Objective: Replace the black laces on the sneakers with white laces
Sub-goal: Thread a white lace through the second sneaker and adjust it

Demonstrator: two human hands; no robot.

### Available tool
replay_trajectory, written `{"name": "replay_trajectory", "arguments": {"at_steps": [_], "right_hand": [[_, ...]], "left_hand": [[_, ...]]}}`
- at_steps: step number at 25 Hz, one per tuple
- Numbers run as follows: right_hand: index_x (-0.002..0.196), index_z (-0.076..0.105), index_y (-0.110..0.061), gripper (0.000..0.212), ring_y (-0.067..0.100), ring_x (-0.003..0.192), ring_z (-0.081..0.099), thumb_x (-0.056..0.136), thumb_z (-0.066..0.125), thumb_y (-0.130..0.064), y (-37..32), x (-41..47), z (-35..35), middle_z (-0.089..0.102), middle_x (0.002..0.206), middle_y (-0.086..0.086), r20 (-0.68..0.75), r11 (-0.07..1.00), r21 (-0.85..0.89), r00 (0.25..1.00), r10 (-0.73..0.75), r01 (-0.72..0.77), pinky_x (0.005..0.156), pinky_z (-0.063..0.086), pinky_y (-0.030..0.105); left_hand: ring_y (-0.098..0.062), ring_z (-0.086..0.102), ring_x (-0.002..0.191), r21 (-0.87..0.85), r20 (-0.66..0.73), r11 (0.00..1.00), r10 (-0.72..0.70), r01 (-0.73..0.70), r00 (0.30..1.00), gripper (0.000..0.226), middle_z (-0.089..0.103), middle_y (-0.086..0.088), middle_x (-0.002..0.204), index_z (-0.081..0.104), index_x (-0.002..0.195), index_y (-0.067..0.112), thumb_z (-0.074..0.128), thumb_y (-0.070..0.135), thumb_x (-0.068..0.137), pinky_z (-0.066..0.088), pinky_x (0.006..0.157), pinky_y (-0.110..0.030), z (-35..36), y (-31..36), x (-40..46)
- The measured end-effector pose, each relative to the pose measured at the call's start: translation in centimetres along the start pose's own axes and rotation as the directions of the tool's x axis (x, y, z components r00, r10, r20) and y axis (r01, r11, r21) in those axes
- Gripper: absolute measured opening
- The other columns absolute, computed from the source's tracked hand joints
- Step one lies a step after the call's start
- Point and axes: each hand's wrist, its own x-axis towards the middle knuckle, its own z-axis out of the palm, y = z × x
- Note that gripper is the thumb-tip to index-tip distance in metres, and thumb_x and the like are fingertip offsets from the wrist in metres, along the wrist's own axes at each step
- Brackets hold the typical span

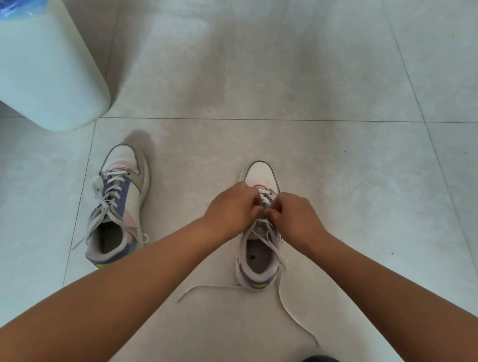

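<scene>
Both hands (261, 212) pinch the right sneaker's (259, 246) white lace (276, 254).

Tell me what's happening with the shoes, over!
Both hands, left and right, pinching the white lace on the right sneaker. Left sneaker already white-laced, ends loose. Lace tails trailing on the floor; nothing blocking.
</scene>
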Motion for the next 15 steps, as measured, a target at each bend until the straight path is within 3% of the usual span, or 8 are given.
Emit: {"name": "replay_trajectory", "arguments": {"at_steps": [4, 7, 9, 11, 15], "right_hand": [[0.084, 0.049, -0.013, 0.010, 0.024, 0.080, 0.050, 0.094, 0.048, -0.016, 0.6, -0.1, -0.1, 0.062, 0.094, 0.012, 0.050, 0.998, -0.019, 0.997, -0.053, 0.054, 0.065, 0.033, 0.030], [0.084, 0.048, -0.012, 0.012, 0.022, 0.078, 0.048, 0.095, 0.048, -0.017, 2.1, -0.3, -0.2, 0.056, 0.088, 0.007, 0.064, 0.992, 0.126, 0.998, -0.020, 0.012, 0.064, 0.033, 0.031], [0.083, 0.051, -0.012, 0.017, 0.018, 0.072, 0.047, 0.095, 0.049, -0.023, 2.6, -0.3, 0.0, 0.055, 0.081, 0.004, 0.083, 0.981, 0.190, 0.996, 0.026, -0.041, 0.058, 0.033, 0.029], [0.077, 0.052, -0.012, 0.026, 0.014, 0.065, 0.044, 0.094, 0.051, -0.031, 2.4, -0.2, 0.1, 0.052, 0.074, 0.002, 0.103, 0.982, 0.178, 0.994, 0.039, -0.057, 0.055, 0.031, 0.026], [0.079, 0.051, -0.010, 0.027, 0.019, 0.071, 0.046, 0.095, 0.052, -0.032, 1.5, 0.5, 0.2, 0.051, 0.077, 0.005, 0.152, 0.999, 0.052, 0.988, -0.017, 0.009, 0.063, 0.033, 0.030]], "left_hand": [[-0.033, 0.059, 0.093, 0.149, 0.047, 0.988, -0.035, 0.028, 0.998, 0.019, 0.057, -0.017, 0.105, 0.061, 0.102, 0.001, 0.045, 0.008, 0.094, 0.040, 0.071, -0.031, 0.0, 0.9, -0.1], [-0.033, 0.058, 0.091, 0.030, 0.071, 0.991, -0.132, 0.130, 0.989, 0.024, 0.059, -0.021, 0.102, 0.060, 0.092, -0.002, 0.044, 0.014, 0.097, 0.037, 0.070, -0.030, -0.4, 0.1, -0.5], [-0.030, 0.056, 0.092, -0.045, 0.051, 0.986, -0.160, 0.162, 0.986, 0.029, 0.057, -0.016, 0.102, 0.057, 0.096, 0.002, 0.042, 0.027, 0.099, 0.038, 0.073, -0.032, 0.0, -0.1, -1.0], [-0.028, 0.056, 0.094, 0.071, 0.092, 0.989, -0.136, 0.129, 0.986, 0.032, 0.056, -0.011, 0.104, 0.053, 0.104, 0.007, 0.039, 0.035, 0.099, 0.039, 0.072, -0.033, 0.5, 0.5, -1.2], [-0.028, 0.059, 0.098, 0.364, 0.216, 0.929, -0.011, -0.070, 0.976, 0.023, 0.060, -0.010, 0.110, 0.053, 0.112, 0.012, 0.039, 0.023, 0.098, 0.039, 0.069, -0.033, 0.0, 1.9, 0.9]]}}
